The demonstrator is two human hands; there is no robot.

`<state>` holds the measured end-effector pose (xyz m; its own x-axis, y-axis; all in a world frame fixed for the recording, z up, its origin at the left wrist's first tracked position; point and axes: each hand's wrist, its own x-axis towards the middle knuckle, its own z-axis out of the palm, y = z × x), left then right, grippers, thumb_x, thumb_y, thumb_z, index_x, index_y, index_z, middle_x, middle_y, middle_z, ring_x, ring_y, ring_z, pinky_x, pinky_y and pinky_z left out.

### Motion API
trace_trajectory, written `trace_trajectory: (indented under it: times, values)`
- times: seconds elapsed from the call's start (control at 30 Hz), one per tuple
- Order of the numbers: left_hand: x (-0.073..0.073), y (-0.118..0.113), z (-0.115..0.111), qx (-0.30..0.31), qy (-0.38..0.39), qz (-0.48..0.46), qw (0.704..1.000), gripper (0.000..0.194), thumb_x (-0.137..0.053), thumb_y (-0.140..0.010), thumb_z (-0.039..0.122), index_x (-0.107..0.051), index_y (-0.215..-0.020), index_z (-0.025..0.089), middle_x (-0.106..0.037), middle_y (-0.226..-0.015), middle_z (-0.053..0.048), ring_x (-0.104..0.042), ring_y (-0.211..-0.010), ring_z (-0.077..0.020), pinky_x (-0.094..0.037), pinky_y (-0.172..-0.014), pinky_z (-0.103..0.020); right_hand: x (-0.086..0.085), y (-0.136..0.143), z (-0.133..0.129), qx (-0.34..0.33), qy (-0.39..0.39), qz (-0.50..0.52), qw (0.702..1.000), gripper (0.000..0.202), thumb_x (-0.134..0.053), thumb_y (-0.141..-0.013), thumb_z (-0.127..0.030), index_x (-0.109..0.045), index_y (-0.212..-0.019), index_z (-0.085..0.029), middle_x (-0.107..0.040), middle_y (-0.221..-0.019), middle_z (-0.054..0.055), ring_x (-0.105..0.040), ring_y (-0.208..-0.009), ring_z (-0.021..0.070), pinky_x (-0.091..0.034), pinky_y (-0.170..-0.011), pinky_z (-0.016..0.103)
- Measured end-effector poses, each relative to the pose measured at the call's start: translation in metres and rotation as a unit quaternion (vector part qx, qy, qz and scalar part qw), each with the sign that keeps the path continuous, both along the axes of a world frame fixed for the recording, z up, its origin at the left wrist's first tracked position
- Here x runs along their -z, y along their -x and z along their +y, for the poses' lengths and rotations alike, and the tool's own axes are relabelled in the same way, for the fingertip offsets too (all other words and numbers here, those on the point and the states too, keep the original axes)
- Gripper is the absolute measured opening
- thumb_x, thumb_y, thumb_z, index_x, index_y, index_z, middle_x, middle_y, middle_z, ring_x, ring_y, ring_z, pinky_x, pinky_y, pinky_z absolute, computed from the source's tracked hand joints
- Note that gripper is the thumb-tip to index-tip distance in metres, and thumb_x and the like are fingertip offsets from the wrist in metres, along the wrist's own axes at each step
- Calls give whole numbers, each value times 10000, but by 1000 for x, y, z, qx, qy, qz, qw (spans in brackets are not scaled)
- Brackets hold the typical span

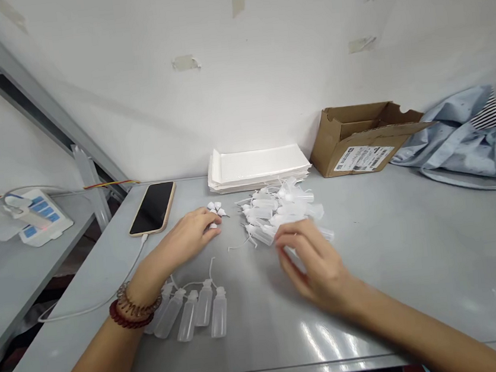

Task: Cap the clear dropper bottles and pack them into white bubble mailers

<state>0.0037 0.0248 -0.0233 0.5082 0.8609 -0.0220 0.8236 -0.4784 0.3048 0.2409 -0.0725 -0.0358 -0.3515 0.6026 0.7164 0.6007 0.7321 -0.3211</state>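
Observation:
My left hand [191,234] reaches to a small cluster of white needle-tip caps [218,208]. Its thumb and fingers are closed round one white cap [213,226], partly hidden by them. My right hand [313,262] is just in front of a pile of clear plastic squeeze bottles [286,205]. Its fingers curl with the tips close together, slightly blurred; whatever they hold, if anything, I cannot make out. Below my left hand, several translucent bottles [218,313] lie side by side, with thin white tubes at their necks. My left wrist partly covers this row.
A phone [152,209] on a white charging cable [134,266] lies at the left. White flat trays [259,165] are stacked by the wall. An open cardboard box [362,143] and a blue cloth bag [461,132] stand at the back right. A power strip [45,216] sits far left.

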Motion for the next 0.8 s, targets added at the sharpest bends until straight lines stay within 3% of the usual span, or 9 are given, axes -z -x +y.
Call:
trace_trajectory:
  times: [0.1, 0.23, 0.33, 0.4, 0.63, 0.8]
  values:
    - [-2, 1, -1, 0, 9, 4, 1000, 266, -469, -845, 312, -685, -926, 179, -653, -913, -80, -611, -806, -236, -456, -742, -338, 3, 19, -22, -103, 183, 0, 978, 208, -492, -871, -102, -476, -1076, -129, -548, -1007, 122, -555, -903, 183, -526, -773, 314]
    - [-3, 3, -2, 2, 13, 5, 1000, 218, -483, -826, 295, -673, -848, 190, -653, -868, -67, -607, -763, -219, -444, -695, -312, 7, 44, -36, -146, 349, -56, 924, 578, -651, -816, -365, -395, -1277, -128, -476, -1235, 162, -525, -1103, 256, -518, -896, 392]
    - [-3, 5, -2, 2, 14, 10, 1000, 191, -497, -815, 283, -663, -839, 192, -651, -860, -64, -605, -768, -218, -439, -690, -309, 10, 57, -34, -130, 372, -69, 916, 776, -730, -712, -476, -382, -1309, -124, -441, -1288, 179, -483, -1158, 307, -506, -915, 449]
    - [-3, 6, -2, 0, 14, 14, 1000, 179, -502, -811, 275, -659, -836, 191, -652, -848, -64, -603, -762, -219, -438, -688, -308, 12, 63, -30, -123, 365, -74, 920, 805, -752, -685, -478, -392, -1309, -119, -440, -1290, 182, -476, -1155, 316, -500, -917, 466]
    - [-4, 6, -2, -7, 13, 26, 1000, 151, -504, -814, 254, -643, -814, 194, -655, -837, -69, -604, -772, -231, -431, -682, -310, 15, 68, -25, -140, 340, -83, 926, 594, -696, -769, -313, -461, -1258, -69, -505, -1253, 172, -480, -1140, 294, -482, -954, 443]
    - [-5, 5, -2, -7, 16, 30, 999, 156, -506, -812, 250, -642, -825, 175, -654, -826, -78, -603, -769, -232, -426, -684, -313, 16, 55, -18, -124, 340, -69, 930, 530, -642, -797, -250, -448, -1265, -93, -491, -1278, 174, -484, -1178, 275, -473, -979, 426]
